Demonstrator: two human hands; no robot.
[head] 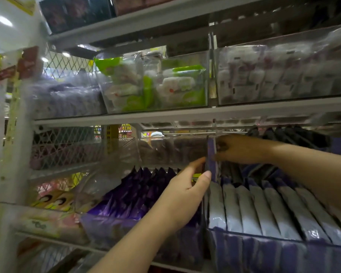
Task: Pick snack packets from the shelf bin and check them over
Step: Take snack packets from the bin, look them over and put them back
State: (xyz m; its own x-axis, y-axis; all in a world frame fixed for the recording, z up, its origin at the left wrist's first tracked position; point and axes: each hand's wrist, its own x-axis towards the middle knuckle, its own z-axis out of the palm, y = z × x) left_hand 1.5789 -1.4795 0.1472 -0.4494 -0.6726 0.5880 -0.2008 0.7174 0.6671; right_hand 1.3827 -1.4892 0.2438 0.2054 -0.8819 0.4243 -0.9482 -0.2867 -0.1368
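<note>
Right hand (238, 148): fingers curled round the top of 1 purple packet (211, 152), solid grip.
Left hand (185, 192): pinching the same packet lower down, thumb in front.
Packet: upright and edge-on to the camera, long axis vertical, between both hands over the left end of the shelf bin (264, 241).
Next move: guessing it needs turning flat to read, and both hands are already on it.
</note>
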